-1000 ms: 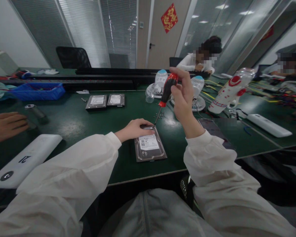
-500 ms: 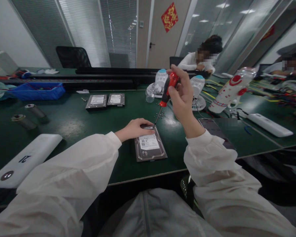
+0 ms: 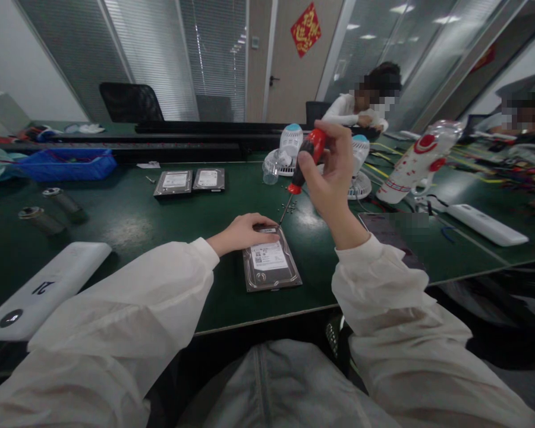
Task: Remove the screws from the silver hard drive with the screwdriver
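A hard drive (image 3: 271, 267) with a white label lies on the green table (image 3: 160, 208) near the front edge. My left hand (image 3: 243, 233) rests flat over its far left corner, fingers stretched out and pressing it down. My right hand (image 3: 332, 178) is raised above the table, fingers wrapped round the red and black handle of a screwdriver (image 3: 304, 161). The thin shaft slants down and left, and its tip meets the drive's far right corner. A few small screws (image 3: 292, 206) lie on the table just beyond that tip.
Two more hard drives (image 3: 189, 181) lie further back. Two small white fans (image 3: 289, 151) and a white and red bottle-shaped toy (image 3: 417, 163) stand behind my right hand. White boxes (image 3: 44, 288) sit at the left and right. Other people sit at the far tables.
My right hand's fingers have shifted round the screwdriver handle, thumb now across it. Another person's hand at the far left has left the view.
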